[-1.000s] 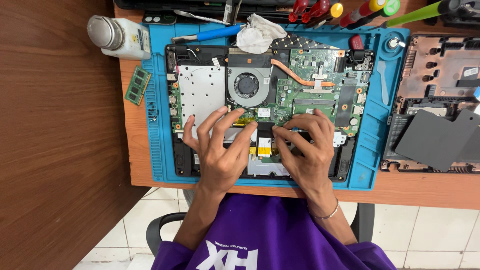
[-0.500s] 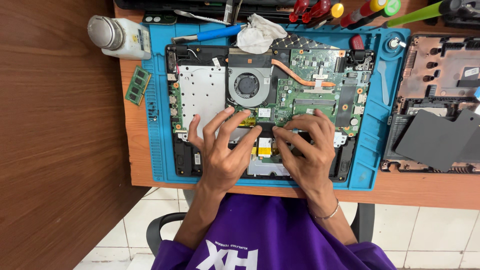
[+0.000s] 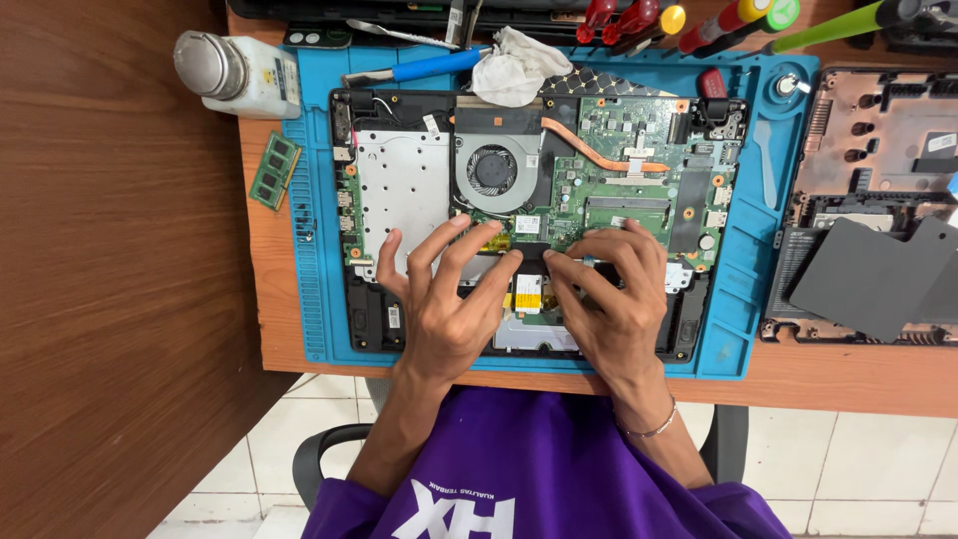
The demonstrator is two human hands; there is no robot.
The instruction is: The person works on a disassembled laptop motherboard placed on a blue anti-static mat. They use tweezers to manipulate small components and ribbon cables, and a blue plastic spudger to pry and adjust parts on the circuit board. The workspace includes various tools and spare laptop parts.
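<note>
Opened laptop [image 3: 559, 190]; flat on blue mat [image 3: 309, 279]

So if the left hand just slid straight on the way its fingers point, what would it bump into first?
Most likely the round cooling fan: the left hand lies on the opened laptop with fingers aimed up and slightly right toward it. Depth is hard to judge from above.

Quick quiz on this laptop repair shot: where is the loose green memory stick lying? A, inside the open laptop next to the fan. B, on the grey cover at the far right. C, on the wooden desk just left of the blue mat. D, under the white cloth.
C: the green memory stick lies on the wooden desk, against the left edge of the blue mat.
</note>
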